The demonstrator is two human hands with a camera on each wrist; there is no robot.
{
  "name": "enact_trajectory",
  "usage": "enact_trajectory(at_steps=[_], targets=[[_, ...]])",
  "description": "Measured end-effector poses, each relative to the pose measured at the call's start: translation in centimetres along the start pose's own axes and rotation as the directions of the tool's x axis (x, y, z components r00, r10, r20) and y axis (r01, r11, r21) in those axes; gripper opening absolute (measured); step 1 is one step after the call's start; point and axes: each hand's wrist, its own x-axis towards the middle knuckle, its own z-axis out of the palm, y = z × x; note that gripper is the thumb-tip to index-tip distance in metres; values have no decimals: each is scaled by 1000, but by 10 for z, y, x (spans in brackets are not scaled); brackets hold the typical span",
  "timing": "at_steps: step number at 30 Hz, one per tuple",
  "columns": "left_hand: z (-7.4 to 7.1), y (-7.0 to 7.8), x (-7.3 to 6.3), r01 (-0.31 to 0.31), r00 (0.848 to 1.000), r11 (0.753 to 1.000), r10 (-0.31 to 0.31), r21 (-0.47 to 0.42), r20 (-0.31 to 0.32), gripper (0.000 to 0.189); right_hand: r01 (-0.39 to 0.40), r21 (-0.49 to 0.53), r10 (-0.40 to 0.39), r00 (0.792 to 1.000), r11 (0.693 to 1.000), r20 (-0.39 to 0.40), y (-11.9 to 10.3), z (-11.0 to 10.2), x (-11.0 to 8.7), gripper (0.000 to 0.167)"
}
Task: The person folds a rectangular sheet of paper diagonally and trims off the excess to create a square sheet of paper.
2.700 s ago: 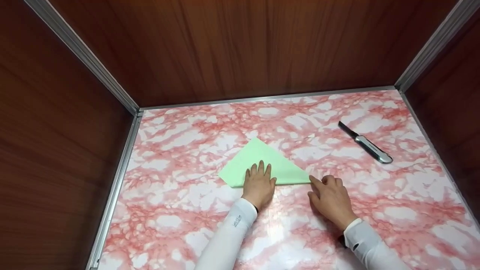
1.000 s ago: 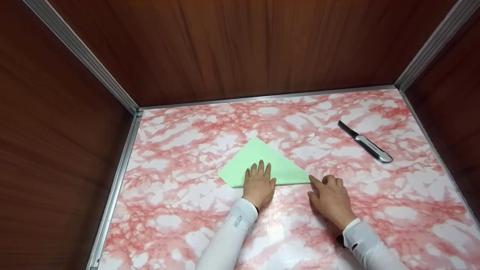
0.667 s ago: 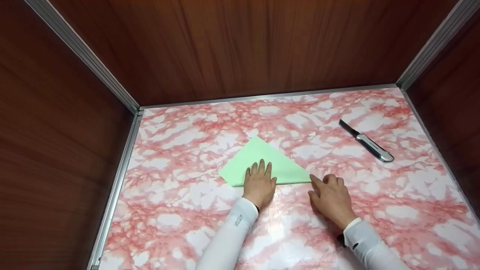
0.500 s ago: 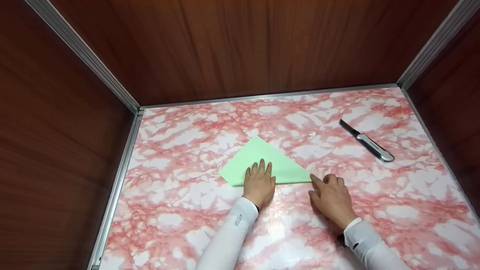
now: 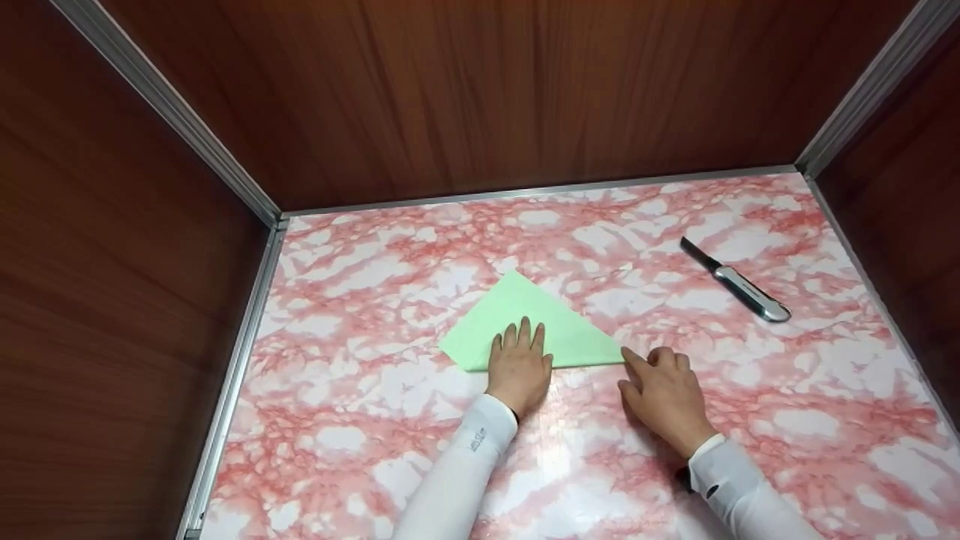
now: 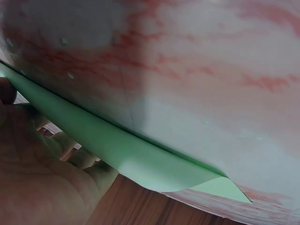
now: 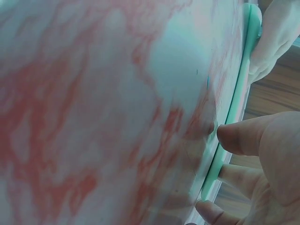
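A folded sheet of light green paper (image 5: 517, 300) lies on the table, one corner pointing away and its folded edge along the near side. My left hand (image 5: 519, 371) rests on its middle with the fingers spread and straight. In the left wrist view the paper (image 6: 140, 161) shows a rounded, raised fold beside the palm (image 6: 42, 173). At the right-hand tip of the fold, the index fingertip of my right hand (image 5: 664, 397) touches the paper. The other fingers of that hand bend loosely. In the right wrist view its thumb (image 7: 241, 136) is beside the fold's edge (image 7: 234, 103).
A utility knife (image 5: 739, 285) with a dark blade and a grey-black handle lies to the right, beyond my right hand. The red-and-white marbled table (image 5: 360, 292) is bordered by metal rails and dark wood panels (image 5: 480, 97) at the back and both sides.
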Motion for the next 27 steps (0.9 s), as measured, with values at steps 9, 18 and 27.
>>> enact_trajectory(at_steps=[9,18,27], targets=[[3,-1,0,-2,1000,1000,2,13,-20,61,2,0,-2,1000,1000,-5,-1,0,0,54],[8,1,-1,1,999,999,1,45,-41,62,1,23,-1,1000,1000,-15,0,-1,-1,54],[9,2,-1,8,998,997,-4,75,-56,63,31,45,-29,998,999,-53,-1,-3,-1,56]])
